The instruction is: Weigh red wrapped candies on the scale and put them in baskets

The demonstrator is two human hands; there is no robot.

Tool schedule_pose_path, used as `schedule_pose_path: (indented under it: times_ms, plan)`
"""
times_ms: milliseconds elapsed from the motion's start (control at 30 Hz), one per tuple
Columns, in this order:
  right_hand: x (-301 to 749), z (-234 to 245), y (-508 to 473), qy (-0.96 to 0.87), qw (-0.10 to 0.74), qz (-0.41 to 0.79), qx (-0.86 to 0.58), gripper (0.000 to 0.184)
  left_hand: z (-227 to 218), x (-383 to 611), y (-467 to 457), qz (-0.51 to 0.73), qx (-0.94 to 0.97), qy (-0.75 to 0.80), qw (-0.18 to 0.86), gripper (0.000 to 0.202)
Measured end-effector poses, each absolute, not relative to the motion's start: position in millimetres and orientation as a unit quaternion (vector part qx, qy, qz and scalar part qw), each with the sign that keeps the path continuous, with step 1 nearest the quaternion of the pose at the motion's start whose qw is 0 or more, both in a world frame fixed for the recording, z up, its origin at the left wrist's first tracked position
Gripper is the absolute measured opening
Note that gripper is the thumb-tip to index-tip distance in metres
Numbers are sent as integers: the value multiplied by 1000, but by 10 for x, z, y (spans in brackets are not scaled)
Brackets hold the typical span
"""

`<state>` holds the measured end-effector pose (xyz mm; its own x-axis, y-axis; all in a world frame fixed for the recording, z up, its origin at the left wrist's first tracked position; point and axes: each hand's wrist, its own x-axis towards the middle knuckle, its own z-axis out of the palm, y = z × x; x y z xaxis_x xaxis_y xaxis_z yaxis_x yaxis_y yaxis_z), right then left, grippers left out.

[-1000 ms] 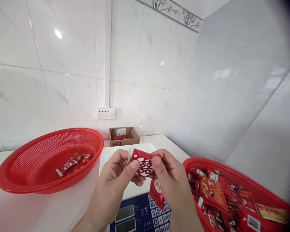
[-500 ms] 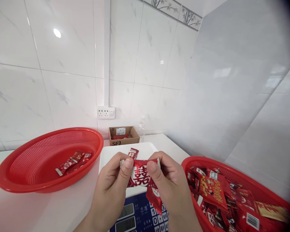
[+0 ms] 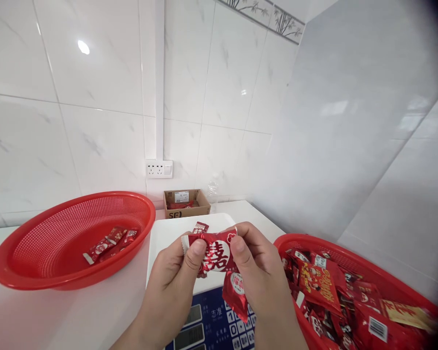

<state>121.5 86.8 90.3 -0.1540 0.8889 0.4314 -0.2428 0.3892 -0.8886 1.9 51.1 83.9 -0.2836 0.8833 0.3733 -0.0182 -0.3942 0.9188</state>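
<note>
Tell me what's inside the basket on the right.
The basket holds a heap of mostly red packets and a gold-coloured packet. Whatever lies beneath the top layer is covered.

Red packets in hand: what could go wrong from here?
The lower packet hangs by the right hand, its grip partly hidden, and might slip onto the keypad. Both that hand and the left hand pinch the upper packet; a hard pull could perhaps tear its wrapper.

The wrapper (image 3: 219, 253) at lower centre looks like glossy film; the basket (image 3: 76, 214) at left is smooth plastic; the box (image 3: 191, 212) mid-frame is matt cardboard; the tiles (image 3: 102, 73) at upper left look polished and reflective.
</note>
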Motion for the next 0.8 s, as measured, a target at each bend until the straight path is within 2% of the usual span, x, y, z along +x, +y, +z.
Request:
schedule_pose_path:
  times_ms: [167, 367, 567, 800]
  plan:
    - [1224, 901, 854, -599, 621, 405, -303, 34, 852, 18, 522, 656, 524, 420, 344, 47]
    - [1190, 933, 802, -581, 627, 433, -285, 29, 819, 8, 522, 648, 530, 447, 315, 49]
    - [1183, 925, 794, -574, 637, 423, -292, 31, 838, -20, 534, 624, 554, 417, 359, 49]
    - [1208, 943, 801, -591, 616, 435, -287, 29, 817, 9, 529, 661, 503, 433, 351, 47]
